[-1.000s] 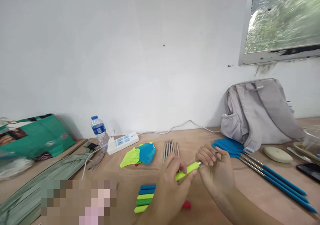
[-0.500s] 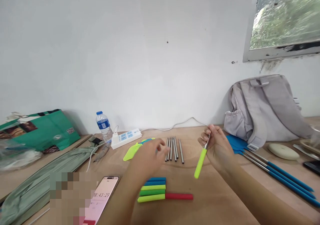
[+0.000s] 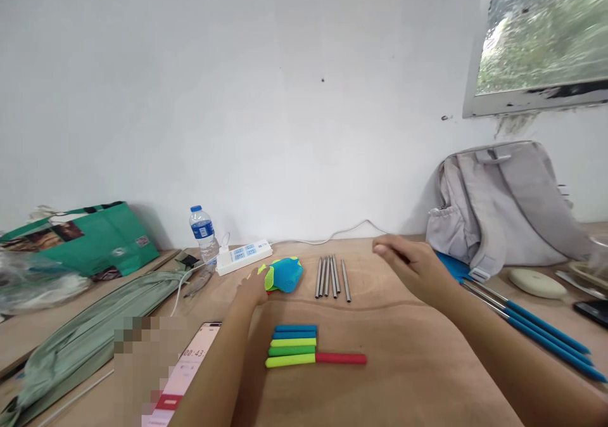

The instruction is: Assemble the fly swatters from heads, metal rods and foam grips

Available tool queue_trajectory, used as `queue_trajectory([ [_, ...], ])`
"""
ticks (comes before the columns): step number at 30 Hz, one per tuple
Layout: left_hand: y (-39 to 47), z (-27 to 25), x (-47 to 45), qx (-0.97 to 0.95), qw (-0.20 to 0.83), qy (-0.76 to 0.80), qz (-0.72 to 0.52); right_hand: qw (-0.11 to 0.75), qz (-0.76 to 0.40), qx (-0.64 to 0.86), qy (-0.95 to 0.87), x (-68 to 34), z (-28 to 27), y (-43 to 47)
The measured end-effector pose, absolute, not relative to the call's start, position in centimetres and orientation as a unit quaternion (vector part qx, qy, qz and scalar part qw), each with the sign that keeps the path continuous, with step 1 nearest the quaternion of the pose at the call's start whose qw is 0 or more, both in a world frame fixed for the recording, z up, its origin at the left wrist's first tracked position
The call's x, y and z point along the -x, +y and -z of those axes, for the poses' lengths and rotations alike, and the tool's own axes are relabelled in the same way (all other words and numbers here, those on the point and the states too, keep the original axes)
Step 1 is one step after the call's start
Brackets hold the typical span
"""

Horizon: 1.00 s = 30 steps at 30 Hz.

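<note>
My left hand [image 3: 255, 289] is closed at the left edge of a small pile of mesh fly swatter heads, gripping a yellow-green head [image 3: 268, 279]. A blue head [image 3: 287, 275] lies over its right side, with a bit of red beneath. My right hand [image 3: 403, 262] is raised over the table's right side, fingers curled; what it holds is hidden. Between the hands lie several pointed metal rods [image 3: 334, 276]. Nearer me are blue, yellow-green and green handle sleeves [image 3: 292, 351], with a red sleeve [image 3: 341, 358] end to end with a yellow-green one.
Blue fly swatters [image 3: 546, 332] lie at right by a grey backpack [image 3: 503, 205] and a pale oval object [image 3: 536, 284]. At left are a power strip [image 3: 244, 257], water bottle [image 3: 204, 234], phone [image 3: 190, 363], green-grey cloth bag [image 3: 109, 313] and green shopping bag [image 3: 111, 237].
My left hand has moved left and down onto the swatter heads, and the yellow-green head is shifted. The rod with the yellow-green handle, earlier in my right hand, is out of sight.
</note>
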<state>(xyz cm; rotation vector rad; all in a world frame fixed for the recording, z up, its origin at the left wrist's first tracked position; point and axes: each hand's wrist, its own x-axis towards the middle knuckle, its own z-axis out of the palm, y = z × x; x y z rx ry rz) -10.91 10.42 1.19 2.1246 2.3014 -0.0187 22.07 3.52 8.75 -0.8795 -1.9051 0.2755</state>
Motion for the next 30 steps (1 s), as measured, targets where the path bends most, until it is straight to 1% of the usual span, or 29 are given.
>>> queue_trajectory([
  [2,10.8,-0.3,11.2,-0.678,-0.004,0.735,0.005,0.376,-0.056,0.396,-0.836,-22.6,-10.0,2.5],
  [4,11.1,0.2,11.5,-0.679,-0.012,0.734,0.004,0.334,-0.041,0.414,-0.846,-23.1,-10.8,1.7],
  [12,11.2,-0.4,11.7,-0.694,-0.012,0.719,0.025,0.335,-0.020,0.418,-0.844,-23.2,-11.0,1.0],
  [16,10.9,-1.2,11.6,-0.706,0.002,0.708,0.033,0.320,0.028,0.465,-0.825,-23.1,-11.0,1.0],
  [21,11.0,-1.2,11.9,-0.716,0.020,0.697,0.030,0.295,0.082,0.471,-0.827,-23.3,-11.0,1.0],
  [30,11.4,-0.3,12.3,-0.724,0.034,0.689,0.018,0.352,0.106,0.434,-0.823,-23.3,-10.8,1.0],
])
